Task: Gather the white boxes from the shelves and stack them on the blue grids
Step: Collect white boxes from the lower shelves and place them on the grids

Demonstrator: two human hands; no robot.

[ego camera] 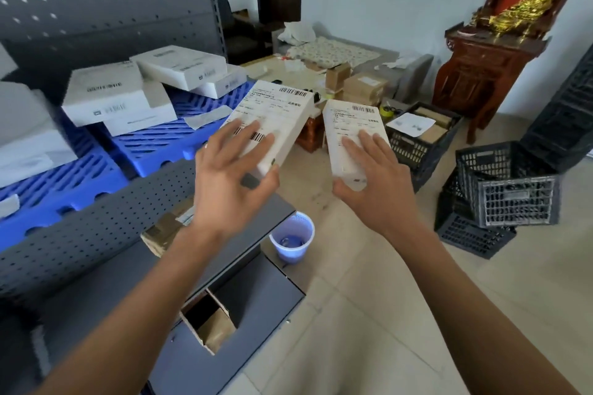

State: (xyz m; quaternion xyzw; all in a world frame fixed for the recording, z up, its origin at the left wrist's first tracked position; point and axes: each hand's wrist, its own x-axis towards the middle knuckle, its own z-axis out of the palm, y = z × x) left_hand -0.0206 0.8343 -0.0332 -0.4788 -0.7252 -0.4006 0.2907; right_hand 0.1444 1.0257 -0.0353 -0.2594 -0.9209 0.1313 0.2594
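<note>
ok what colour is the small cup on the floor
Pale blue-lilac cup, seen in the head view.

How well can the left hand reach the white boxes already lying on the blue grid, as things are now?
Probably not freely. The left hand already holds a labelled white box, so its fingers are occupied. The path to the white boxes on the blue grid looks open, but it would need to set its box down first.
</note>
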